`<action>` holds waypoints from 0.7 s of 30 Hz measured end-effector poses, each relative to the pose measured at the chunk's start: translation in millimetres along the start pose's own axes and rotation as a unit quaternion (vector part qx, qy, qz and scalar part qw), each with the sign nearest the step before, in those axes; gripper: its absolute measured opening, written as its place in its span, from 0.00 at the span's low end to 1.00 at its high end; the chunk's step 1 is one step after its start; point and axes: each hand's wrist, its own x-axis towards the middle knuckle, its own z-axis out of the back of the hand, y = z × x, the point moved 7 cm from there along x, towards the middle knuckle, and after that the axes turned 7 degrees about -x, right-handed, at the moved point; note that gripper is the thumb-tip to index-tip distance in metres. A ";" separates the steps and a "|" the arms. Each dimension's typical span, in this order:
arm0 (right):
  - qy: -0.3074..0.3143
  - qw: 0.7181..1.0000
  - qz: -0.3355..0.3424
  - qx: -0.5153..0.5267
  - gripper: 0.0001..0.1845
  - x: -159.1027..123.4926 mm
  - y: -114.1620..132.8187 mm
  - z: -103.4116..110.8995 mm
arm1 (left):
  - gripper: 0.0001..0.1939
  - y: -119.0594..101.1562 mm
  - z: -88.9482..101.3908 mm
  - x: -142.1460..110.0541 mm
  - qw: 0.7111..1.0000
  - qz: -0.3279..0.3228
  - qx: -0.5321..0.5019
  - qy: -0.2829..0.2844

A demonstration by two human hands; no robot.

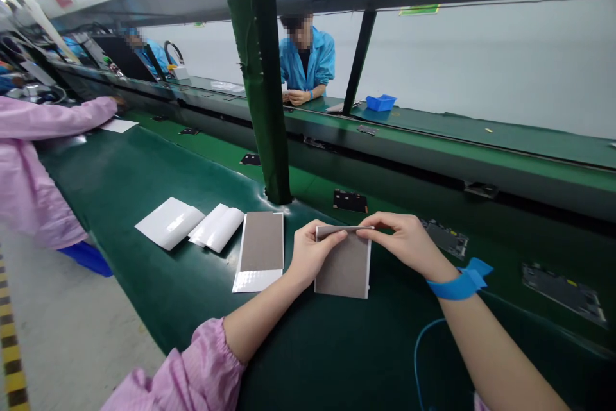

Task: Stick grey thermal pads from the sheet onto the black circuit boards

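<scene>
Curling at its top edge, the sheet (341, 270) is held over the counter (312, 353), pinched btwn thumb & fingers of the L hand (308, 247) and, nr the top R corner, of the R hand (402, 238). Each grip is almost closed, opened just enough for the thin edge. Prob. v. light, semi-stiff, easily creased; best taken by the edges, approx. at the corners, w/ min. pressure.
</scene>
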 end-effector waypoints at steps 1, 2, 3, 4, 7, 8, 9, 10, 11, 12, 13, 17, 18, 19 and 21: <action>0.000 1.000 0.003 0.000 0.17 -0.1 -0.2 0.3 | 0.15 0.2 -0.6 0.5 1.000 0.003 0.001 0.009; -0.001 1.000 0.006 0.001 0.17 -0.3 -0.5 0.8 | 0.15 -0.2 -1.4 0.8 1.000 0.005 0.001 0.020; -0.003 1.000 0.008 0.001 0.17 -0.6 -1.0 1.5 | 0.15 -1.3 -2.0 1.0 1.000 0.005 -0.001 0.029; -0.006 1.000 0.010 0.002 0.17 -0.8 -1.6 2.5 | 0.15 -2.9 -2.2 1.1 0.999 0.004 -0.004 0.033; -0.013 1.000 0.009 0.005 0.17 -1.5 -3.9 5.7 | 0.15 -8.8 -1.0 0.8 1.000 -0.005 -0.008 0.023; -0.013 1.000 0.008 0.006 0.17 -1.6 -4.5 6.3 | 0.14 -10.1 -0.3 0.5 1.000 -0.007 -0.007 0.016; -0.011 1.000 0.007 0.008 0.17 -1.7 -5.0 6.6 | 0.14 -10.9 0.3 0.2 1.000 -0.008 -0.003 0.009; -0.008 1.000 0.006 0.009 0.16 -1.7 -5.3 6.7 | 0.14 -11.1 0.8 -0.1 1.000 -0.010 0.000 0.002; -0.004 1.000 0.006 0.010 0.16 -1.7 -5.4 6.5 | 0.15 -11.1 1.6 -0.4 1.000 -0.013 0.004 -0.006; -0.001 1.000 0.005 0.012 0.16 -1.7 -5.3 6.2 | 0.16 -10.8 2.3 -0.7 1.000 -0.018 0.006 -0.012; 0.003 1.000 0.005 0.013 0.15 -1.7 -5.2 5.8 | 0.17 -10.5 2.9 -1.0 1.000 -0.022 0.008 -0.017; 0.009 1.000 -0.002 0.019 0.16 -1.9 -4.8 4.2 | 0.25 -10.2 4.2 -1.6 0.999 -0.039 0.019 -0.022; 0.009 1.000 -0.004 0.018 0.16 -1.9 -5.0 3.9 | 0.26 -10.4 4.3 -1.6 0.999 -0.040 0.021 -0.021; 0.009 1.000 -0.006 0.017 0.16 -2.0 -5.3 3.6 | 0.27 -10.7 4.4 -1.7 0.999 -0.040 0.021 -0.021; 0.008 1.000 -0.009 0.015 0.16 -2.2 -6.1 3.7 | 0.27 -10.9 4.2 -1.7 0.999 -0.034 0.017 -0.018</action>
